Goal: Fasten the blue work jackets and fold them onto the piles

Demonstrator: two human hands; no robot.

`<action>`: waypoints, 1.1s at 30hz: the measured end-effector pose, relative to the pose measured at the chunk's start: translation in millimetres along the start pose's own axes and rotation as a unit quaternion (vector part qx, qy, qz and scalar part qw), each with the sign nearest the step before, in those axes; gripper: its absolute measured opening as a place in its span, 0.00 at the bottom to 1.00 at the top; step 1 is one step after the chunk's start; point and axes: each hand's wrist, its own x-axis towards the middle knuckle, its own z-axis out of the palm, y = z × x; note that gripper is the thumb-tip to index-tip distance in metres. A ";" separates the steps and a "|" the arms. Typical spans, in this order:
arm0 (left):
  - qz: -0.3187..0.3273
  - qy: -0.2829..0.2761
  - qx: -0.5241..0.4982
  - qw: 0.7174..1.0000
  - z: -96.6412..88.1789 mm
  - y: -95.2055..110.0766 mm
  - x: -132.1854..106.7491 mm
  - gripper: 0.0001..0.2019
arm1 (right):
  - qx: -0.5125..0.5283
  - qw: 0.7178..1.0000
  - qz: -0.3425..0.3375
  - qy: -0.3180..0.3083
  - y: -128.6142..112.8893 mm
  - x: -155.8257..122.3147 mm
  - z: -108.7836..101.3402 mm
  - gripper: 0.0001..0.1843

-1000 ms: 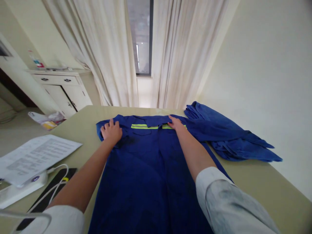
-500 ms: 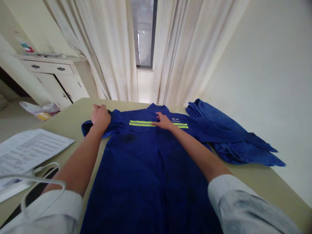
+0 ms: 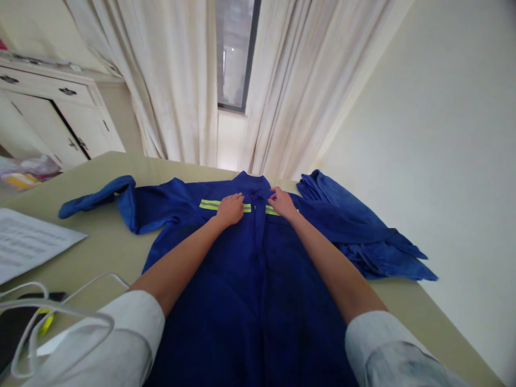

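A dark blue work jacket (image 3: 217,301) lies front up on the table, its collar at the far end. Yellow-green reflective stripes cross its chest. My left hand (image 3: 231,209) rests on the left chest stripe, fingers stretched out flat on the cloth. Just right of the front opening, my right hand (image 3: 282,203) has its thumb and fingers closed on the jacket's front edge below the collar. Part of the zipper shows between the hands. The left sleeve (image 3: 153,207) extends leftward with its end bent.
More folded blue cloth (image 3: 382,266) lies at the right, partly under the jacket's right sleeve. Printed paper (image 3: 34,242), a white cable (image 3: 86,309) and a dark object (image 3: 16,328) are on the left of the table (image 3: 108,263). Beyond stand a white cabinet (image 3: 52,118) and curtains (image 3: 173,80).
My left hand has moved right, from the left sleeve to the chest stripe. That sleeve now reaches farther left. My right hand has shifted slightly, and the front opening shows more.
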 end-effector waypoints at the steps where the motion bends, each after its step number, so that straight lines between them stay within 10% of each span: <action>1: -0.001 0.006 -0.003 1.000 6.7 0.5 2.9 0.25 | 0.030 0.998 -0.059 -0.005 -9.3 0.7 8.8 0.25; 7: 0.001 0.020 -0.014 1.000 29.1 -3.1 2.8 0.27 | 0.006 0.990 -0.113 -0.079 -38.6 11.3 46.8 0.27; 24: 0.123 -0.026 -0.042 0.991 21.6 -8.6 8.0 0.25 | -0.245 0.927 -0.277 -0.059 -45.3 -26.2 31.8 0.19; 33: 0.120 -0.048 -0.051 0.990 24.7 -6.9 8.3 0.29 | -0.123 0.905 -0.342 -0.220 -58.1 -172.3 -18.5 0.24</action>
